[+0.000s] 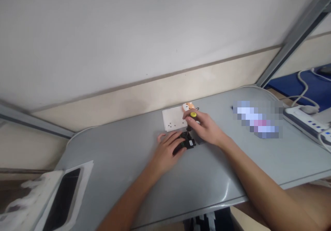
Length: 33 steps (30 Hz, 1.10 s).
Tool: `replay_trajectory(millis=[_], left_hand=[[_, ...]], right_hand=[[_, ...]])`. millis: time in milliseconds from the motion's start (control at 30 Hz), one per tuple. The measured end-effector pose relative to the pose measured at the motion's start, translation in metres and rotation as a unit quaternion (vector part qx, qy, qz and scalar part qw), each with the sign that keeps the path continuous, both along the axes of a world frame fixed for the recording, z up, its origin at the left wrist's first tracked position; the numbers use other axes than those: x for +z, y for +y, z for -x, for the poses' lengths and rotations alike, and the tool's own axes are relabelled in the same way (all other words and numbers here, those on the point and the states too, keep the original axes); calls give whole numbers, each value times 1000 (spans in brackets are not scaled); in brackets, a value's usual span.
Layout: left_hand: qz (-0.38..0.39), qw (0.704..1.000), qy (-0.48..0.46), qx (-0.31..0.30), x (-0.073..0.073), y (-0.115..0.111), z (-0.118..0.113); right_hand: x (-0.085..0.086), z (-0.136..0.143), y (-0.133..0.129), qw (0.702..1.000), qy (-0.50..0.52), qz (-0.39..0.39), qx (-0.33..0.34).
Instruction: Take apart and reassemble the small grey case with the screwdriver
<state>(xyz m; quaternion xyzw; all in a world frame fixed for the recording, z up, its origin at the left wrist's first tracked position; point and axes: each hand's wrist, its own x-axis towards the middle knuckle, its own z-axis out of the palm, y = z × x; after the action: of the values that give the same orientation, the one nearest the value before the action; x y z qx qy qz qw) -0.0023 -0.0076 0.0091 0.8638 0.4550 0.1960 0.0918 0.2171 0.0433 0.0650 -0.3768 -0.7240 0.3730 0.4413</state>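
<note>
Left hand [165, 152] sits low over the black part [190, 144]: fingers across its top, thumb along the near side, grip closed down around it. Part lies flat on the tabletop [116, 162], around mid-width, its left portion hidden under those fingers.

Right hand [205, 126] has its grip wrapped round the screwdriver [193, 115], yellow cap up, shaft pointing down at the part's far side. Can't tell if the tip is seated; too small.

Dark plate [200, 140] just right of the part, partly under the right hand. White card [172, 116] beyond both, small dark bits [170, 125] on it. Orange-white toy [190, 105] at the card's far right corner.

Well apart: black slab [63, 200] on the left, power strip [306, 123] on the right.
</note>
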Motion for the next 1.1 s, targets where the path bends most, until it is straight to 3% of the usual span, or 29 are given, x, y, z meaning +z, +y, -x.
replay_trajectory(millis=[200, 433, 567, 700, 867, 1100], left_hand=[[-3, 1000, -6, -1, -1, 0, 0], [1, 1000, 5, -7, -1, 1, 0], [3, 1000, 5, -7, 1, 0, 0], [7, 1000, 3, 1, 4, -1, -1], [7, 1000, 4, 4, 1, 1, -1], [-14, 1000, 8, 5, -4, 2, 1]], right_hand=[[0, 9, -2, 996, 78, -19, -25], [-10, 20, 2, 957, 265, 120, 8], [-19, 18, 8, 938, 307, 159, 29], [-13, 14, 9, 909, 356, 212, 53], [-6, 10, 7, 902, 370, 214, 56], [-13, 13, 13, 880, 407, 231, 80]])
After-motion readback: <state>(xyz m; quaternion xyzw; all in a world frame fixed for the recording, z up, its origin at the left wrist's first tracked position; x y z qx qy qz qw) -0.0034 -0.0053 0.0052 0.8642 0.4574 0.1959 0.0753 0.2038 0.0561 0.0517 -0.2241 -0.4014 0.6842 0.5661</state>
